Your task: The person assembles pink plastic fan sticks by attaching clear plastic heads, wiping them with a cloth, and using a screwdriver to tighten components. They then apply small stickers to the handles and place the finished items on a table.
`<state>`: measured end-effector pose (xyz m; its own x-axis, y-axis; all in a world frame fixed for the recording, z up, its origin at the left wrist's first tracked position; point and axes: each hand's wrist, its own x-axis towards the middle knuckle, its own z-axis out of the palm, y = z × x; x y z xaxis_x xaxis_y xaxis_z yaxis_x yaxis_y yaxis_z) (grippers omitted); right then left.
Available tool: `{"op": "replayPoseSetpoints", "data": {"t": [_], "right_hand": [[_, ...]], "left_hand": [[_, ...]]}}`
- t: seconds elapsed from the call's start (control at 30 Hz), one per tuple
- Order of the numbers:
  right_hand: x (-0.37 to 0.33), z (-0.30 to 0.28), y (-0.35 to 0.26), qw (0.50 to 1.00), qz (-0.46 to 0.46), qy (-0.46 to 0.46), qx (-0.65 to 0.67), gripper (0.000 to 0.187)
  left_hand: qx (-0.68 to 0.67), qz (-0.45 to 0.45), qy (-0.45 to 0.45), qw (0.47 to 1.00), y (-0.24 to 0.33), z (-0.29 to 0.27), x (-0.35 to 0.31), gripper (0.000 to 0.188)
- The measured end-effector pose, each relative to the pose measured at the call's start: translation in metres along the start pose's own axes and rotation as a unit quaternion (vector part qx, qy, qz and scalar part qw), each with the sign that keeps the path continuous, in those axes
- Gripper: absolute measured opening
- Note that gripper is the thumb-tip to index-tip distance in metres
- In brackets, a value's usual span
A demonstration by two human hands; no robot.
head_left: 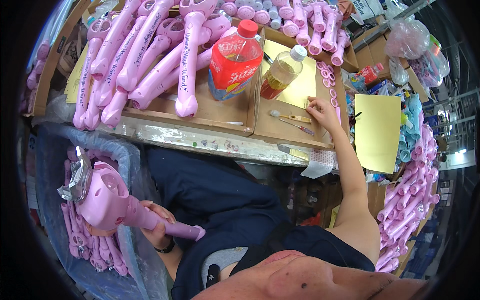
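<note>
My left hand (156, 229) is wrapped round the handle of a large pink toy wand (107, 195). The wand lies slantwise, its round hollow head over a blue-lined bin (145, 265) and a silver crown-like piece (77, 177) at its far end. My right hand (324, 114) reaches into the cardboard tray (267, 135), fingertips pinched together at the edge of a yellow sheet (300, 82). What they hold, if anything, is too small to tell. Just left of them lie a small brush (291, 116) with a yellowish handle and a thin pointed tool (298, 127).
Pink wands (187, 65) are piled in the tray at the back left. A red-capped bottle (236, 62) and a white-capped bottle (284, 72) stand beside them. Small pink rings (326, 75) lie at the right. More pink parts (407, 200) are heaped far right; others (95, 245) fill the bin.
</note>
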<state>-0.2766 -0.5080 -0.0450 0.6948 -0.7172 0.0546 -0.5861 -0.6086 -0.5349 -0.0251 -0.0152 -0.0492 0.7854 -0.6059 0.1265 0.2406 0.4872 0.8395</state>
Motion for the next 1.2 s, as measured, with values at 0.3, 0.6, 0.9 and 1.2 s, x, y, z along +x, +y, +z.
{"op": "replayPoseSetpoints", "data": {"t": [0.3,0.6,0.9,1.2], "right_hand": [[0.0017,0.0006,0.0015,1.000,-0.005,0.013,0.019,0.016],[-0.0045,-0.0015,0.0000,0.999,-0.013,-0.001,0.050,0.013],[-0.0028,-0.0035,0.0047,0.998,0.014,-0.014,0.064,0.013],[-0.0021,-0.0018,-0.0007,1.000,-0.001,-0.011,0.006,0.013]], "left_hand": [[-0.013,-0.013,-0.003,1.000,-0.0018,-0.0037,-0.0002,0.058],[-0.014,-0.014,0.005,1.000,-0.0024,-0.0040,-0.0009,0.058],[-0.017,-0.024,0.007,1.000,-0.0042,-0.0035,-0.0014,0.060],[-0.023,-0.034,0.004,0.999,-0.0064,-0.0038,-0.0008,0.062]]}}
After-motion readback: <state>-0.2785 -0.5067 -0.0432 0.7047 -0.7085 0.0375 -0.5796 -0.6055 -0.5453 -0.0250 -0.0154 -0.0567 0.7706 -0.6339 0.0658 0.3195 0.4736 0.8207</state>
